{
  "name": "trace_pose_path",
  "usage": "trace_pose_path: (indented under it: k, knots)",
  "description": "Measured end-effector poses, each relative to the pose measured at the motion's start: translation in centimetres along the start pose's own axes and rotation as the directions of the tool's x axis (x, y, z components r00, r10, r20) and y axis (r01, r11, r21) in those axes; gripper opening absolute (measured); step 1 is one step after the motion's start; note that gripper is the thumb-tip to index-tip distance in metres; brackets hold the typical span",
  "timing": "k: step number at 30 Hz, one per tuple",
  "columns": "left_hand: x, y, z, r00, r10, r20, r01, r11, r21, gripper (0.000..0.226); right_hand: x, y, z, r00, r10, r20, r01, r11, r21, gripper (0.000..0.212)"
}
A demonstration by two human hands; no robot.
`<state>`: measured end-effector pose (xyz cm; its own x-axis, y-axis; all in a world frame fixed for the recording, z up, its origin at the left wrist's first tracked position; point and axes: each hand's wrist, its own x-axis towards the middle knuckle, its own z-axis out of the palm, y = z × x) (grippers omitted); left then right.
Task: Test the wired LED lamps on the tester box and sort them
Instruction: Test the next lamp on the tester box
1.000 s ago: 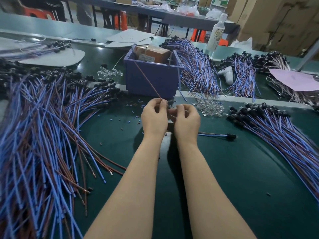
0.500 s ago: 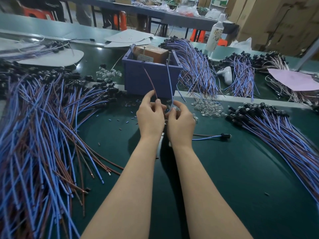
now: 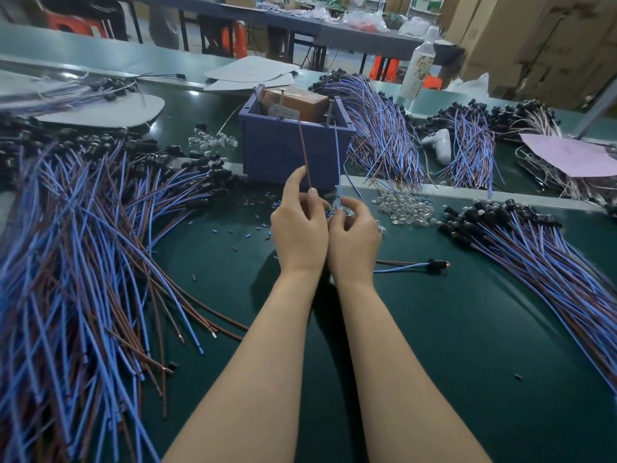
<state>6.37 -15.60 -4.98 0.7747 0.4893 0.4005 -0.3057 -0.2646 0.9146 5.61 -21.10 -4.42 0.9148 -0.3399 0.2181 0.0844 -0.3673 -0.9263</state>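
Note:
My left hand (image 3: 298, 225) pinches the brown wire (image 3: 304, 152) of a wired LED lamp, and my right hand (image 3: 354, 233) pinches its blue wire (image 3: 338, 158). Both wires rise from my fingers toward the top rim of the purple tester box (image 3: 283, 152), where two metal pins stand. The lamp's head is hidden between my hands. A single lamp (image 3: 437, 264) with a small orange glow at its tip lies on the green mat to the right of my right hand.
A large heap of blue and brown wired lamps (image 3: 76, 255) covers the left side, another pile (image 3: 547, 259) fans out on the right. Clear lamp caps (image 3: 404, 208) lie beside the box. More bundles (image 3: 384, 128), a white bottle (image 3: 419, 71) and pink paper (image 3: 574, 155) sit behind.
My hands have lifted the two wires from low in front of the box up to its top rim, spreading the brown and blue ends apart.

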Motion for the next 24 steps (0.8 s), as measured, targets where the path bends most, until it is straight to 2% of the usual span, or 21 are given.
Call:
trace_pose_path:
  k: [8, 24]
  knots:
    - [0.69, -0.55, 0.14, 0.993, -0.118, 0.014, 0.119, 0.989, -0.083, 0.037, 0.04, 0.10, -0.04, 0.999, -0.039, 0.020, 0.039, 0.999, -0.028, 0.026]
    - [0.76, -0.33, 0.05, 0.992, -0.120, 0.041, 0.122, 0.991, -0.050, 0.037, 0.01, 0.29, 0.04, 0.996, -0.084, 0.022, 0.084, 0.996, -0.037, 0.025]
